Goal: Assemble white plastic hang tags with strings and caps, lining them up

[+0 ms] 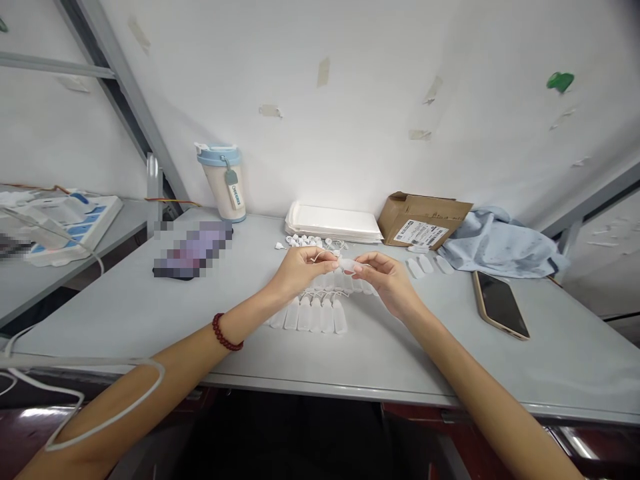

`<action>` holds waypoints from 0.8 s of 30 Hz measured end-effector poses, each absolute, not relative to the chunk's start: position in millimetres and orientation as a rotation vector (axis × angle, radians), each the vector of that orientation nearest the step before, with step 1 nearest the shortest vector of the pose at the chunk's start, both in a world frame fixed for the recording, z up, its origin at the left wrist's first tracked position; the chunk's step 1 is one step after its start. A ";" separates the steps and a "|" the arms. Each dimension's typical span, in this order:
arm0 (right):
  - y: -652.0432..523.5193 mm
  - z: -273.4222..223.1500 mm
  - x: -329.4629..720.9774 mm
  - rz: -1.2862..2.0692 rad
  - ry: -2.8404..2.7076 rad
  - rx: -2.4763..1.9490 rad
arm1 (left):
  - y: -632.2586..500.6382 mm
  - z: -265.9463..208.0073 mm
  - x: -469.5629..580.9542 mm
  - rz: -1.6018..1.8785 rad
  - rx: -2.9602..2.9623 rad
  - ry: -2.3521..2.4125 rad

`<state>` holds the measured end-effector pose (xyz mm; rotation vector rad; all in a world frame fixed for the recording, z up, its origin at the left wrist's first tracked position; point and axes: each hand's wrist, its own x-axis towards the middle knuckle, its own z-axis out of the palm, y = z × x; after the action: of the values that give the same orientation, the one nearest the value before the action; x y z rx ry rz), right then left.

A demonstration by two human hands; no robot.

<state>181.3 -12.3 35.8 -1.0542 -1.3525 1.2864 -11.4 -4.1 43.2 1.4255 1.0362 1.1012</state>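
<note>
Above the middle of the table, my right hand pinches a small translucent white sleeve, rounded and flat. My left hand is closed at the sleeve's other end on a thin white cord; the exact join is partly hidden by the fingers. Below the hands lies a row of similar translucent sleeves with white cord loops at their tops. A second row is partly covered by my hands. Behind my left hand are several small white caps in a loose pile.
A stack of white sheets and an opened cardboard box stand against the wall. Loose sleeves, a phone and blue cloth are right. Left are a tumbler, a blurred-out phone-like object and a white cable.
</note>
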 end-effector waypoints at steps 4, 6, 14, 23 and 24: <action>-13.0 37.4 181.1 1.295 -1.310 -1.028 | -4.5 43.3 -10.6 1.092 1.425 1.009; -13.2 37.8 181.3 1.287 -1.310 -1.029 | -4.4 42.4 -10.2 1.081 1.423 0.988; -13.4 38.0 182.7 1.331 -1.387 -1.026 | -4.4 38.5 -11.7 1.033 1.498 1.018; -14.3 38.1 183.1 1.347 -1.404 -1.016 | -5.9 45.0 -9.7 1.039 1.428 0.985; -14.2 37.9 183.4 1.349 -1.406 -1.013 | -5.6 44.4 -10.1 1.037 1.441 0.980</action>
<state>183.4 -14.2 37.9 -1.0131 -1.4065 1.3490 -10.1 -5.6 44.4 1.4408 0.9799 1.0367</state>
